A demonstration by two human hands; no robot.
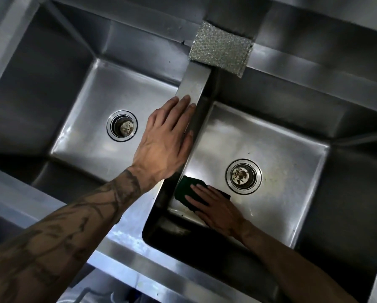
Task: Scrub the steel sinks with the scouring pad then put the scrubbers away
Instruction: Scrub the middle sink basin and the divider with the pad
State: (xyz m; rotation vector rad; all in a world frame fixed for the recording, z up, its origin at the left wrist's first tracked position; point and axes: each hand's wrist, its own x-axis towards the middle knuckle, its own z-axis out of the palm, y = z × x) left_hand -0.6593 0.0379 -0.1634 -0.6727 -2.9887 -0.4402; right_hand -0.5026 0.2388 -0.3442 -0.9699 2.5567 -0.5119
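Note:
Two steel sink basins lie side by side below me, the left sink (84,132) and the right sink (292,154), split by a narrow steel divider (195,84). My right hand (218,209) presses flat on a dark green scouring pad (184,189) on the right sink's floor, near its front left corner. My left hand (166,138) rests flat along the divider with fingers straight, holding nothing. A silver mesh scrubber (221,50) lies across the far end of the divider.
Each basin has a round drain strainer: the left drain (122,125) and the right drain (243,176), which is beside the pad. A steel front rim (126,239) runs under my forearms. A steel back ledge (314,68) lies behind the basins.

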